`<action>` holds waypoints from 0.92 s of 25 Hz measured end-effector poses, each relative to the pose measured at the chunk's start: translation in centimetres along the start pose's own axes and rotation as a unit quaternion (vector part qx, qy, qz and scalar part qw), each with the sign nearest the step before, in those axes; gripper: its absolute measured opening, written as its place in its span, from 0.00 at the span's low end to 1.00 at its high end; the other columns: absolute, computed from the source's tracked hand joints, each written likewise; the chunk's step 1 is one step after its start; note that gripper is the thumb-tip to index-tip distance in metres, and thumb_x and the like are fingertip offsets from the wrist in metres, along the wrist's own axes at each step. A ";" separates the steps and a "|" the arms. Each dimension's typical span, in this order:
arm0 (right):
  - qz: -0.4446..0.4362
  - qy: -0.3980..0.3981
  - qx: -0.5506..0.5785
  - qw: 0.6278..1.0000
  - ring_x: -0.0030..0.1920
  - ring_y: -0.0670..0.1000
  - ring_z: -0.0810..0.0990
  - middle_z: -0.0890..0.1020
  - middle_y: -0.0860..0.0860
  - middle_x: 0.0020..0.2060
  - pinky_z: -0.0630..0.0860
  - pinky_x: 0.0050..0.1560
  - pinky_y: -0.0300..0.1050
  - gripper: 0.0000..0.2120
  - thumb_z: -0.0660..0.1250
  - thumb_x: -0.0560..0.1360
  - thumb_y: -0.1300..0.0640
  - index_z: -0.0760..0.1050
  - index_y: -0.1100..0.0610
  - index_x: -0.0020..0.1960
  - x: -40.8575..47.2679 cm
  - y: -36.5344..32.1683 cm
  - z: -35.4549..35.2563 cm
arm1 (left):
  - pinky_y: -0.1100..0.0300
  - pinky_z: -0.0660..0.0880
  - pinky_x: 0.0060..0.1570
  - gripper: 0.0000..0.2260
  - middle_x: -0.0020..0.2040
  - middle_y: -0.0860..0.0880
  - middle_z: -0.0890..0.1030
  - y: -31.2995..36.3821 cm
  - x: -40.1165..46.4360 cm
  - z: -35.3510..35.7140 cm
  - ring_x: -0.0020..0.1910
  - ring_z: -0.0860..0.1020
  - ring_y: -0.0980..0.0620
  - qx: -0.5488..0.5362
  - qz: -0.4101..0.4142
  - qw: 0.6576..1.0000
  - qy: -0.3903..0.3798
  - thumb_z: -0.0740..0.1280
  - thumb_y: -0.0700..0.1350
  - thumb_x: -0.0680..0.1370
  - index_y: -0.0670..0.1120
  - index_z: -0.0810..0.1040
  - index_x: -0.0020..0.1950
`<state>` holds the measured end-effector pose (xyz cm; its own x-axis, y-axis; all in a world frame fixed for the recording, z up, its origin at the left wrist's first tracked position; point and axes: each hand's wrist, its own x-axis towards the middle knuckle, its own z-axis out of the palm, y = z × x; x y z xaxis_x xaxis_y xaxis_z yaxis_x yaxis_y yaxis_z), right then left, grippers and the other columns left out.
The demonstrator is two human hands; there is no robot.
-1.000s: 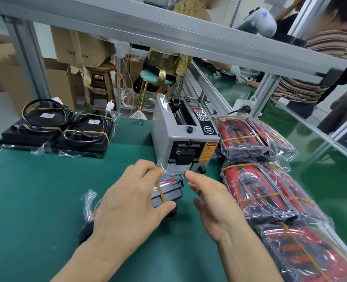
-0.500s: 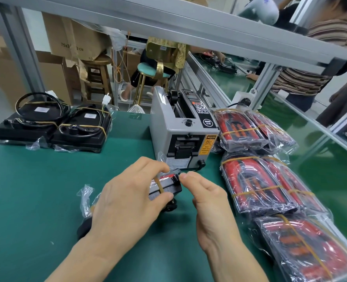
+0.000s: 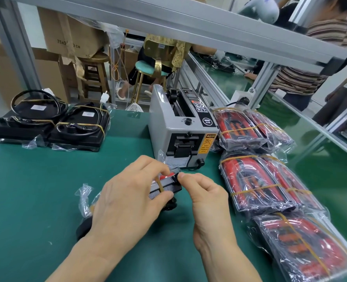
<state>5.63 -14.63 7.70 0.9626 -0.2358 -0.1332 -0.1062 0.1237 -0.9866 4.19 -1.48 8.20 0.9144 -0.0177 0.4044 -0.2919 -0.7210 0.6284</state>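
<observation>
Right hand [image 3: 209,200] has closed in since a second ago, its fingers now curled onto the packet's end.

Left hand [image 3: 125,202] grips the bagged black packet [image 3: 168,183] between forefinger on top and thumb on the near side, beside its yellow rubber band [image 3: 160,185]. The right fingertips [image 3: 183,176] pinch its right corner, low over the green mat [image 3: 36,190], just before the grey tape dispenser [image 3: 168,127].

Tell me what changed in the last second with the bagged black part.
The right hand closed in leftward from open, and its fingers now pinch the right end of the bagged black part. The left hand kept gripping the part on the green mat. The tape dispenser and red packs stayed put.
</observation>
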 end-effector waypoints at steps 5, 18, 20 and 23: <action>0.039 0.016 0.031 0.999 0.43 0.47 0.76 0.81 0.64 0.51 0.70 0.50 0.42 0.06 0.71 0.70 0.61 0.83 0.59 0.35 -0.2 0.1 0.3 | 0.55 0.74 0.37 0.13 0.45 0.61 0.75 0.0 0.0 0.1 0.40 0.75 0.56 -0.003 -0.004 1.000 0.006 0.76 0.50 0.66 0.58 0.75 0.46; 0.061 0.019 0.040 0.997 0.41 0.42 0.80 0.84 0.57 0.48 0.72 0.48 0.40 0.04 0.72 0.70 0.60 0.84 0.61 0.39 -0.4 0.1 0.4 | 0.56 0.74 0.38 0.13 0.46 0.61 0.75 0.1 0.0 0.0 0.40 0.74 0.57 -0.010 -0.010 1.000 0.004 0.76 0.50 0.66 0.58 0.75 0.46; 0.064 0.013 0.044 0.997 0.39 0.40 0.80 0.85 0.56 0.46 0.71 0.45 0.38 0.04 0.71 0.71 0.61 0.84 0.61 0.40 -0.5 0.0 0.4 | 0.56 0.74 0.38 0.13 0.46 0.61 0.75 0.1 0.0 -0.1 0.40 0.74 0.57 -0.011 -0.013 1.000 0.002 0.75 0.50 0.66 0.58 0.75 0.46; 0.062 -0.004 0.048 0.997 0.32 0.36 0.77 0.84 0.50 0.36 0.71 0.36 0.30 0.06 0.70 0.71 0.61 0.84 0.59 0.37 -0.7 -0.2 0.2 | 0.54 0.75 0.39 0.12 0.47 0.61 0.75 0.2 -0.1 -0.1 0.41 0.75 0.56 -0.011 -0.017 1.000 -0.008 0.74 0.51 0.67 0.58 0.75 0.46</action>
<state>5.04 -14.32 7.99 0.9459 -0.2046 -0.2519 -0.2004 0.2424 -0.9493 4.04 -1.59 8.40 0.9280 -0.0044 0.3725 -0.2666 -0.7063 0.6558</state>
